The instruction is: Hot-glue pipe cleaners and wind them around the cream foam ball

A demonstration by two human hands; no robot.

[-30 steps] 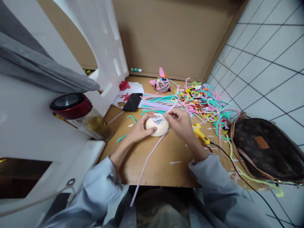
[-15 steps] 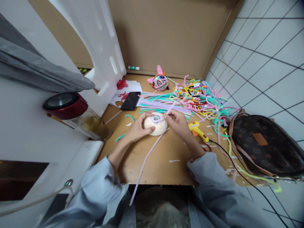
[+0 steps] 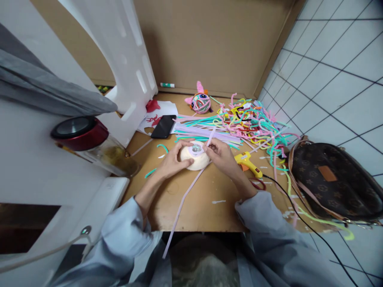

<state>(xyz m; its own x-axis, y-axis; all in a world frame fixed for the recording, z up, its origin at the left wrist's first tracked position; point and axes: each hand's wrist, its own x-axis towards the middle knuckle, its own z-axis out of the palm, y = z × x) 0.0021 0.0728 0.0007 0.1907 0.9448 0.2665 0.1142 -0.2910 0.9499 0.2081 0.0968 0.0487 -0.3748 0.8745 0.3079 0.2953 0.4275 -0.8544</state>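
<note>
My left hand (image 3: 174, 160) is closed around the left side of a cream, rounded, bowl-like piece (image 3: 194, 163), thumb in front and fingers behind. Pale lilac lines the round opening on its top. At that opening's right edge, my right hand (image 3: 223, 158) pinches a lilac pipe cleaner (image 3: 211, 136), whose free end sticks up past the fingers. A long lilac pipe cleaner length (image 3: 182, 205) runs from under the piece toward me and over the table's front edge. Whether both lengths are one strand is hidden by the hand and the piece.
A yellow glue gun (image 3: 249, 163) lies right of my right hand, its cord trailing past a brown handbag (image 3: 335, 179). Behind are straight pipe cleaners (image 3: 203, 130), a tangled pile (image 3: 251, 123), a pink-eared figure (image 3: 201, 103) and a phone (image 3: 163, 126). A glass bottle (image 3: 110, 157) stands left.
My right hand has shifted slightly left, and the pinched pipe cleaner's end has swung left to stand more upright. My left hand keeps its hold on the cream piece.
</note>
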